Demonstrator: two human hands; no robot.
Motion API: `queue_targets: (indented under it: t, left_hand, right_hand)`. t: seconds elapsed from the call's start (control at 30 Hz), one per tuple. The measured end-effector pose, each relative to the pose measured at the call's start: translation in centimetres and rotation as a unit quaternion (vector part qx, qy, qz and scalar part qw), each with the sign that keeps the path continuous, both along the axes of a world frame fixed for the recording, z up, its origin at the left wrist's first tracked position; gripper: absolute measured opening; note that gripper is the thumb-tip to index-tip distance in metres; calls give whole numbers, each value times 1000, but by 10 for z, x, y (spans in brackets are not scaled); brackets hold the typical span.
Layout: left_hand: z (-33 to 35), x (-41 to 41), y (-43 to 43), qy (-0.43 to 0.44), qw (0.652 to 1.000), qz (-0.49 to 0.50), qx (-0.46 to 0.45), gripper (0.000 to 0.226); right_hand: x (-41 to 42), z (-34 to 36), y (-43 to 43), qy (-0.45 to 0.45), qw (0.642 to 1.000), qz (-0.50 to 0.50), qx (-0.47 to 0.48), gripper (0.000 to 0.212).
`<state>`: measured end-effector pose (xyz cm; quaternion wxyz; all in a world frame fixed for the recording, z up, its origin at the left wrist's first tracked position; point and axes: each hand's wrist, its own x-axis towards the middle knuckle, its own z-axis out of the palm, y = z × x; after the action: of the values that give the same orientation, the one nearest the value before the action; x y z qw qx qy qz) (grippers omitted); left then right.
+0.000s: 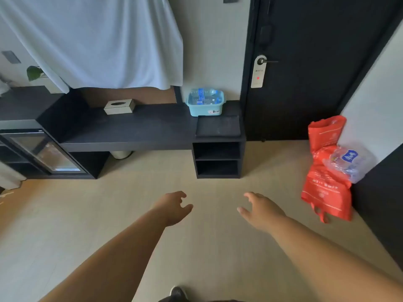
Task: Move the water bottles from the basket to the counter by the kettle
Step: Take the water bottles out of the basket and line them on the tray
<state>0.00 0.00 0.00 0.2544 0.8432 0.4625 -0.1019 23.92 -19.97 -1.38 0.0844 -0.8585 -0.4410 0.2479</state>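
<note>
Left hand [174, 207]: held out low over the pale floor [65, 225], fingers loosely spread and slightly curved, holding nothing. Right hand [260, 211]: same posture, fingers relaxed and apart, palm turned inward, also holding nothing. The two hands are apart from each other and well short of the furniture.

Scene, left to right:
- Far left: glass-fronted cabinet [43, 153] set under the dark unit. A green leaf [33, 73] shows above it at the edge of a white cloth [98, 40] hanging on the wall.
- Dark counter [141, 127] runs along the wall below the cloth. A tissue box [119, 106] sits on it toward the back.
- A pale round bin [122, 154] is partly visible under the counter.
- Light blue basket [202, 111] stands at the right end of the counter, against the wall. The water bottles [204, 97], clear with blue labels, lie inside it; count not readable.
- Just in front of the basket: a flat dark tray [218, 126], nothing on it.
- Below the tray: an open shelf unit [218, 160] with two compartments.
- Black door [316, 73] to the right of the counter, with a door hanger [258, 73] on the handle.
- Red bag [325, 171] slumped on the floor against the right wall, with a clear plastic pack [349, 164] resting against it.

Bottom edge: tip of a dark shoe [177, 294].
</note>
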Motion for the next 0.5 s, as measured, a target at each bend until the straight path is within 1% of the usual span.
queue_targets:
  t: [0.17,0.33,0.5]
  left_hand:
    - [-4,6,10,12,1000,2,-3,62]
    - [-11,22,31,1,1000,5,-8,65]
    - [-24,39,70,-23,999,27,-42,64]
  right_hand:
    - [12,-8,9,8,1000,2,-26,69]
    - [26,-14,31,10,999,-2,-41,67]
    - [41,-24,66,8,999,-9,-48,67]
